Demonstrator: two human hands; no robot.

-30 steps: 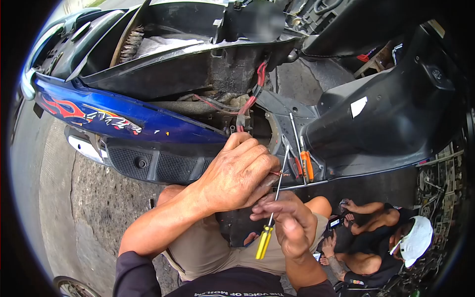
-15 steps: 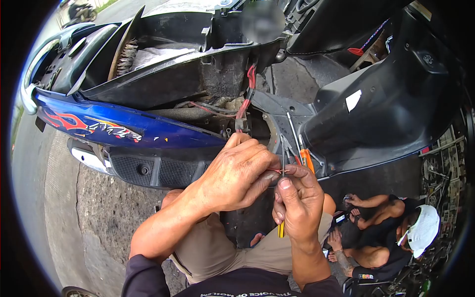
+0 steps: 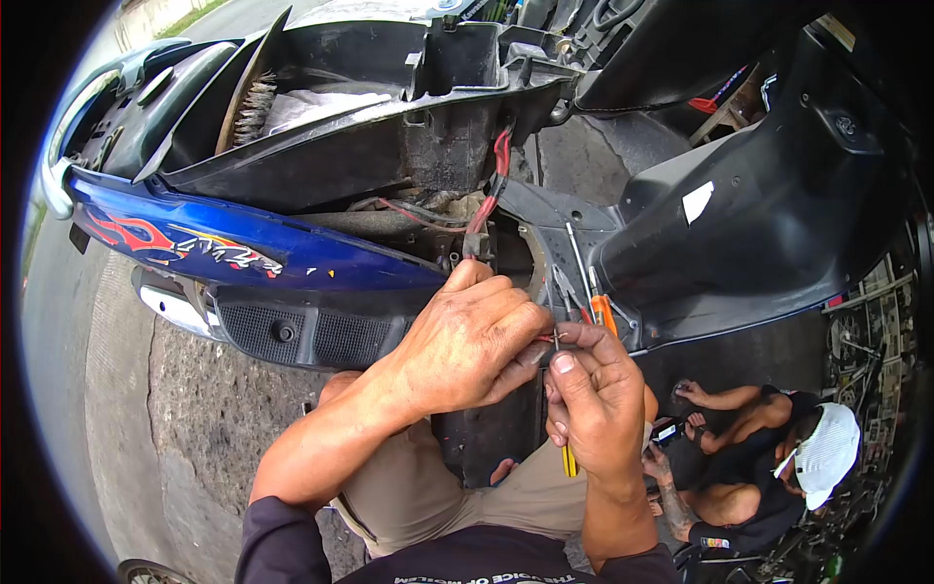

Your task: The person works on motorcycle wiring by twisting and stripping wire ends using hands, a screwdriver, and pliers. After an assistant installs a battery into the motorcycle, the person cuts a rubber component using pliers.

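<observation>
Left hand [image 3: 477, 336] fingers pinch a wire [image 3: 546, 338], over the footboard's [image 3: 540, 206] near edge. Right hand [image 3: 595, 389] fingers, spread a second ago, now close around a screwdriver [image 3: 569, 460], tips by the wire's bared end; whether they pinch it, cannot tell. Both hands now meet there: looks like fine work on that end. On footboard: pliers [image 3: 564, 284], orange handle [image 3: 603, 312]. Left of footboard: blue panel [image 3: 321, 243].

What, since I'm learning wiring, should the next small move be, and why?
Probably use the right hand to twist the bare strands at the red wire's tip: they look loose and lie close to that hand, while the left hand pinches the wire.
</observation>
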